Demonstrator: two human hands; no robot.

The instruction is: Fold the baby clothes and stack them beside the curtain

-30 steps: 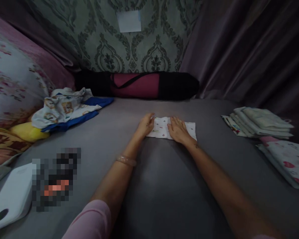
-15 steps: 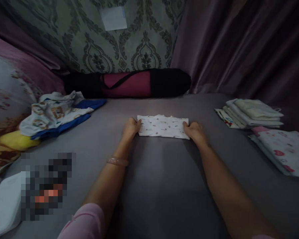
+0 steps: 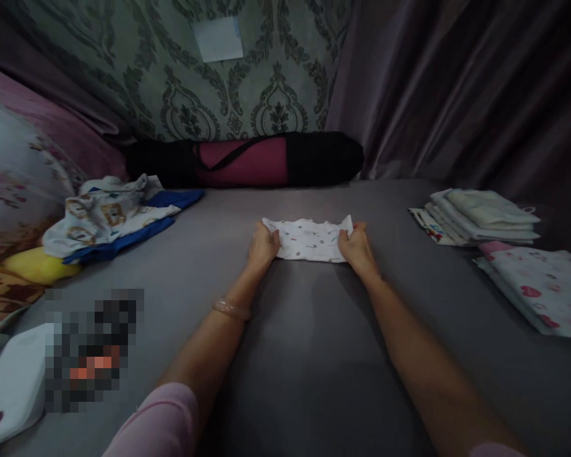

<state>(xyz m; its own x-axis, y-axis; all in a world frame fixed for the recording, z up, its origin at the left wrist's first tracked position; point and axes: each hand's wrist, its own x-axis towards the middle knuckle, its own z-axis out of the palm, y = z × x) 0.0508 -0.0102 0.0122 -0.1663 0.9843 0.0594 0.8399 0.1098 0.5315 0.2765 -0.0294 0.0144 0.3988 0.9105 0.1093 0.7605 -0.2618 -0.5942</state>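
A white folded cloth garment (image 3: pixel 310 241) with small printed figures lies in the middle of the grey bed sheet (image 3: pixel 309 336). My left hand (image 3: pixel 263 244) grips its left end, thumb on top and fingers beneath. At the other end my right hand (image 3: pixel 356 244) pinches the cloth the same way. Both outer edges of the cloth curl upward a little at the hands. A pale bangle (image 3: pixel 231 309) circles my left wrist. The fingers under the cloth are hidden.
A stack of folded cloths (image 3: pixel 480 216) and a folded heart-print cloth (image 3: pixel 545 285) lie at the right. Rumpled clothes (image 3: pixel 109 216), a yellow item (image 3: pixel 40 265) and a white device (image 3: pixel 16 381) are at the left. A black and pink long bag (image 3: pixel 247 162) lies along the wall.
Both hands have moved inward toward each other along the cloth, and its ends now bend up. The cloth stays in nearly the same place.
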